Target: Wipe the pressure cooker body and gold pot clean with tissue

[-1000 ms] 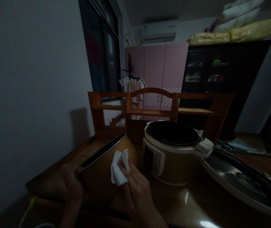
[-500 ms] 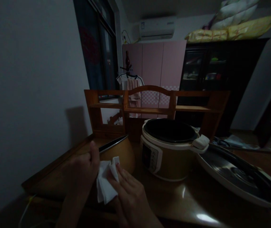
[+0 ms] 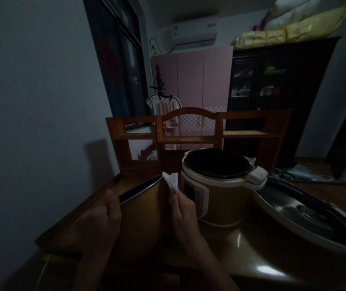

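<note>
A gold-brown inner pot (image 3: 144, 216) with a dark inside and a shiny rim leans at a tilt over the table's near left. My left hand (image 3: 101, 220) is closed on the left side of its rim, thumb up. My right hand (image 3: 185, 212) pinches a crumpled white paper tissue (image 3: 170, 180) against the pot's right side, by the rim. Just right of that hand stands the electric pressure cooker (image 3: 221, 198), lidless, with its black opening facing up and a control panel on its front.
The cooker's round lid (image 3: 306, 218) lies underside up at the right of the glossy wooden table (image 3: 239, 258). A wooden shelf unit (image 3: 191, 140) runs along the table's back. The wall (image 3: 39, 121) borders the left side.
My right hand has slid the tissue from the pot's front up and right to its right edge by the rim. The left hand keeps its hold; the pot has turned slightly.
</note>
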Motion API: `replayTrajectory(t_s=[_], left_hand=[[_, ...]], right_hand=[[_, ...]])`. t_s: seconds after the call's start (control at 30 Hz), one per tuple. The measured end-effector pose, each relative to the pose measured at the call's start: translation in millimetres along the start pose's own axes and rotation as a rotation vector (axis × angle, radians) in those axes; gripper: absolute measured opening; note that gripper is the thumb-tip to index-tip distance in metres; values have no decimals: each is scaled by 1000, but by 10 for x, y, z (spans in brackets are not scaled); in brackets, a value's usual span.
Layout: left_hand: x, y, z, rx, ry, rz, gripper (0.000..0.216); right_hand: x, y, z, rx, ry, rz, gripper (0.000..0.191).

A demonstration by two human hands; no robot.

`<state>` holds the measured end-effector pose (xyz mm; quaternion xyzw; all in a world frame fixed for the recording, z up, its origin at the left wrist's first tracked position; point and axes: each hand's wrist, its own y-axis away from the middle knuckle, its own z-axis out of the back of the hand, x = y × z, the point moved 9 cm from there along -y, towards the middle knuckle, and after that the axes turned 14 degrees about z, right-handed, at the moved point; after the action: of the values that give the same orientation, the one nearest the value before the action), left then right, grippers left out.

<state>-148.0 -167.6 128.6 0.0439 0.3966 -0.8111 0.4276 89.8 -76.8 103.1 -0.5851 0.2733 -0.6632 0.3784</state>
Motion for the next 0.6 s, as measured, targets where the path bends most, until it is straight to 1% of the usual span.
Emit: replayTrajectory(t_s=[0.07,0.13,0.27,0.33,0.43,0.53,0.6], left_hand=[[-35,29,13,0,5,-15,81],[-46,37,25,-5,11,-14,81],[-24,19,39,-16,23,15,82],[-24,18,40,-16,28,14,82],[-25,38,25,8,34,14,83],[-27,71,12,36,65,11,82],[-19,79,19,37,84,16,82]], right_hand=[[28,-6,-144,30,-30,19,39],[47,16,-217,28,-61,20,39],[0,37,-207,-4,-111,-47,40],[-21,19,-211,9,-118,-45,40],[-65,-1,-265,40,-76,-10,43],[-100,7,-328,35,5,32,54],[-94,27,-365,24,42,53,56]])
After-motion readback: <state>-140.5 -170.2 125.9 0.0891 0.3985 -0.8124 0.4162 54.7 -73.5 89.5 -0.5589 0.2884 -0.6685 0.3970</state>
